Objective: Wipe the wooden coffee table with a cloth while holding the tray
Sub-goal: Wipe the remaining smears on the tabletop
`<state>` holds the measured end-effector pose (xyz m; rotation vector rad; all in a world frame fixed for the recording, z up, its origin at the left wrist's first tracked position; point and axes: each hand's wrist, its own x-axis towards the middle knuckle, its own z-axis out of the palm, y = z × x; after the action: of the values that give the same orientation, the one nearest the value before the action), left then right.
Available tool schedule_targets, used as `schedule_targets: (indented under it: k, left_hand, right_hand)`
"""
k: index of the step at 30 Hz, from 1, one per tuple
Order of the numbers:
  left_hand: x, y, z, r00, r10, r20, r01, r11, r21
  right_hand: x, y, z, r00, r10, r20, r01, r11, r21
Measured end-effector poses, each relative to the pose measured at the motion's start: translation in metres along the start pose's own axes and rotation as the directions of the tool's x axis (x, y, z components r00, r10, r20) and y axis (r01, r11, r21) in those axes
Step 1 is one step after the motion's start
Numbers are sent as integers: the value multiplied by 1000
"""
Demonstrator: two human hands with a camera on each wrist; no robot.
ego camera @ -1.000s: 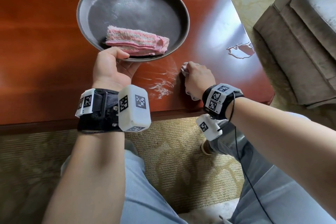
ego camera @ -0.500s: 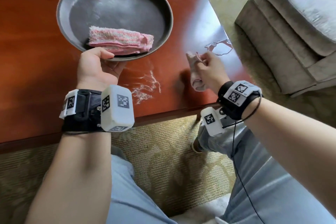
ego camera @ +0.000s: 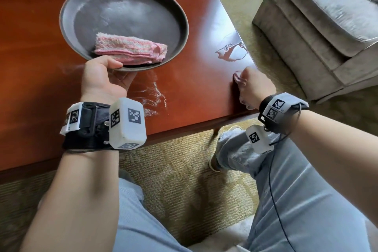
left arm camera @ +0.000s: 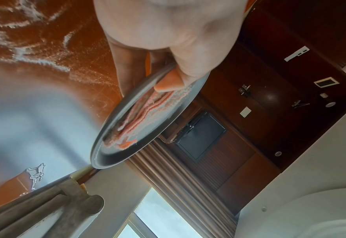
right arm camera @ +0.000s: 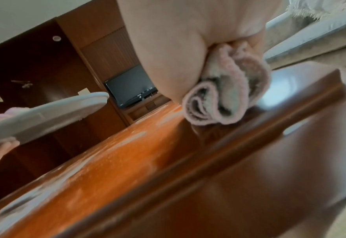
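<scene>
My left hand point(ego camera: 106, 75) grips the near rim of a round dark grey tray point(ego camera: 81, 6), thumb on top and fingers beneath, and holds it tilted above the red-brown wooden coffee table point(ego camera: 30, 57). A folded pink towel point(ego camera: 131, 48) lies in the tray point(left arm camera: 115, 154), just past my thumb. My right hand point(ego camera: 253, 86) is fisted round a bunched pink cloth point(right arm camera: 229, 95) and presses it on the table near its right front corner. White powdery streaks point(ego camera: 151, 96) lie on the wood between my hands.
A grey upholstered armchair point(ego camera: 327, 26) stands close to the table's right edge. A patch of peeled finish point(ego camera: 231, 51) marks the table just beyond my right hand. A beige patterned carpet point(ego camera: 184, 170) and my knees in light jeans lie below the front edge.
My right hand has slid the cloth rightward across the table, from beside the white streaks to the right front corner. The left hand still holds the tray up.
</scene>
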<state>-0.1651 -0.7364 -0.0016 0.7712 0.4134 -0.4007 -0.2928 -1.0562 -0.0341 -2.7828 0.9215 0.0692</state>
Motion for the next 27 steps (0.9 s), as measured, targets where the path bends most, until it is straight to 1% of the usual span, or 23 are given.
schedule_targets:
  k: [4, 9, 12, 19, 23, 27]
  left_hand:
    - [0, 1, 0, 1000, -3, 5, 3, 1000, -27]
    - [-5, 1, -3, 1000, -8, 15, 9, 1000, -10]
    - [-10, 5, -8, 1000, -9, 17, 9, 1000, -11]
    - [-30, 20, -34, 1000, 9, 8, -8, 999, -52]
    - [-39, 31, -54, 999, 28, -17, -29, 999, -43]
    - [-45, 38, -68, 998, 53, -46, -55, 998, -41]
  right_hand:
    - [-6, -6, 5, 997, -70, 43, 71, 997, -11]
    - [-14, -21, 10, 992, -86, 88, 81, 995, 63]
    - [-26, -37, 20, 987, -120, 111, 107, 987, 116]
    - [-55, -95, 40, 972, -192, 138, 169, 972, 165]
    - [-69, -137, 54, 960, -252, 120, 230, 958, 172]
    - [-76, -169, 65, 952, -287, 108, 269, 951, 154]
